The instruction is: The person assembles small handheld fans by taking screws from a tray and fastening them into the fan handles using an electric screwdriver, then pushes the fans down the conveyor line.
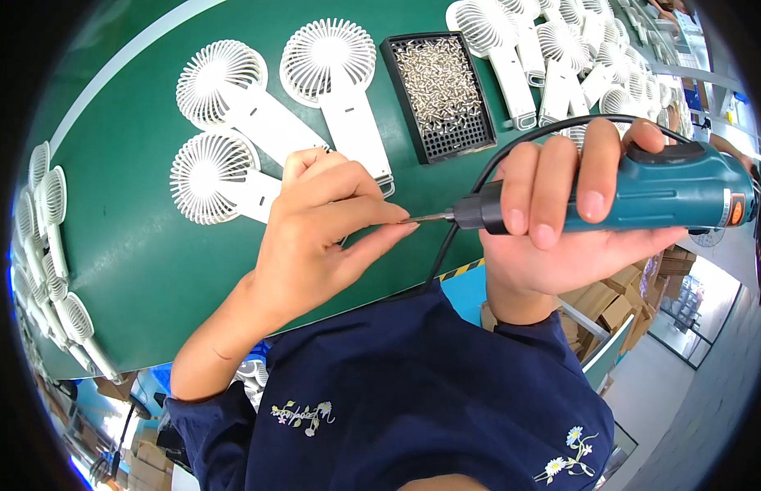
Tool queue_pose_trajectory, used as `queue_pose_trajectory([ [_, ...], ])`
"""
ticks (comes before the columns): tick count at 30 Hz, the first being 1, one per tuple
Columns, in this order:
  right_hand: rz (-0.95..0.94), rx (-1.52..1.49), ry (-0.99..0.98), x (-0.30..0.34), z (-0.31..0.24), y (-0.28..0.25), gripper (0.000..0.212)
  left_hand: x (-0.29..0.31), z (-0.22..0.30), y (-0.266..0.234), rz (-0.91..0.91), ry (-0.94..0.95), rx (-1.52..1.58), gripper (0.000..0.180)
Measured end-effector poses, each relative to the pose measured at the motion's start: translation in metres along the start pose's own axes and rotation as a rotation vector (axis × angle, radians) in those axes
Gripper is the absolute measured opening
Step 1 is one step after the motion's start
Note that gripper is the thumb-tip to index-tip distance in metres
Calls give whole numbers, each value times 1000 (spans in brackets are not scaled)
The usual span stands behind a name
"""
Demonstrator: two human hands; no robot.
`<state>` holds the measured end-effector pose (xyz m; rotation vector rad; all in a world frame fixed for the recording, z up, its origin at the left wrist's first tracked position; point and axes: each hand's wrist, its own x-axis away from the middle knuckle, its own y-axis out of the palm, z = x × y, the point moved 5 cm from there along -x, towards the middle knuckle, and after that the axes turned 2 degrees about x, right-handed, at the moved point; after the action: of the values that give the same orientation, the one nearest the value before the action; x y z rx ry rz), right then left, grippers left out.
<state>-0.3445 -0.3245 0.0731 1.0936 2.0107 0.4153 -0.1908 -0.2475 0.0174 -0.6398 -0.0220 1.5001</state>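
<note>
My right hand (560,196) is wrapped round a teal electric screwdriver (650,192), held level with its bit pointing left. At the tip of that bit, the thumb and forefinger of my left hand (315,225) pinch together. Any screw between those fingertips is too small to make out. Beyond my left hand lie three white handheld fans: an upright one (328,65), a slanted one (223,84) and a lower one (214,176) whose handle is partly behind the hand. A black tray (450,151) of small silvery screws (442,78) sits farther back.
More white fans (565,49) are heaped at the back right, and others (51,204) line the left edge of the green table (135,278). A black cable (511,147) loops behind the screwdriver. Cardboard boxes (614,307) stand below the table at right.
</note>
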Motion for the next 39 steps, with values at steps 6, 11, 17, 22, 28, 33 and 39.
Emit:
queue_pose_trajectory([
  [6,-47,42,62,0,4,1,72,1,3,1,-74,-17,-110,35],
  [11,-221,294,-86,3,7,-1,93,-7,1,-10,-99,-72,-538,56],
  [17,-371,313,-9,0,21,-1,101,-3,-10,-10,-78,-29,-557,46],
  [22,-265,278,-43,1,34,-3,101,-1,-11,-11,-77,-50,-559,46],
  [28,-296,275,-9,0,38,-4,101,-1,-13,-10,-82,-62,-564,47],
  [33,-317,307,52,3,35,-7,99,-2,-12,-9,-75,-55,-570,42],
  [39,-265,258,-57,1,10,-1,89,-2,-11,-10,-69,-49,-572,42],
])
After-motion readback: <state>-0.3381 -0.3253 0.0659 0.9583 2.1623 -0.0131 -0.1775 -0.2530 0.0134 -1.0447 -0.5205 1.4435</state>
